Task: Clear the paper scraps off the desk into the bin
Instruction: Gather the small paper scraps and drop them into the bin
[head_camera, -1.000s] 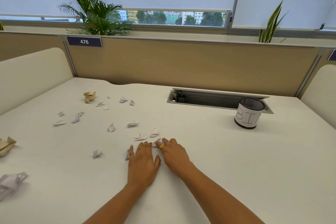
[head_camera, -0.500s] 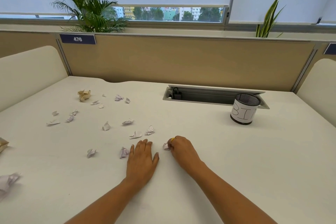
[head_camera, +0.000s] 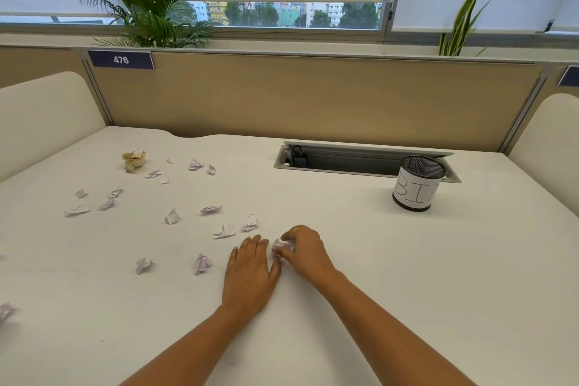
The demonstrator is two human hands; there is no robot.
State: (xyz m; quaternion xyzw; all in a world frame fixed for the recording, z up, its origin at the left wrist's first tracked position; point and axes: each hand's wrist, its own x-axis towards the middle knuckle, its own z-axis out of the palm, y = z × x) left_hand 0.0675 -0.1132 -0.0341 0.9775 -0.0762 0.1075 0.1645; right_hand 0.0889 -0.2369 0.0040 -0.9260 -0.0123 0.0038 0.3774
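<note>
Several crumpled white paper scraps (head_camera: pixel 170 217) lie scattered over the left half of the white desk (head_camera: pixel 407 276). A tan crumpled piece (head_camera: pixel 134 160) sits at the far left. My right hand (head_camera: pixel 305 249) is curled around one white paper scrap (head_camera: pixel 279 248) near the desk's middle. My left hand (head_camera: pixel 250 273) rests flat on the desk right beside it, fingers together, holding nothing. The bin (head_camera: pixel 418 183), a black mesh cup with a white "BIN" label, stands upright at the far right.
An open cable tray (head_camera: pixel 360 163) is sunk into the desk behind the bin. Beige partition panels (head_camera: pixel 313 97) wall the desk at the back and sides. Another larger scrap (head_camera: pixel 5 312) lies at the left edge.
My right hand has closed its fingers over the scrap and drawn it slightly toward me. The left hand stayed flat on the desk.
</note>
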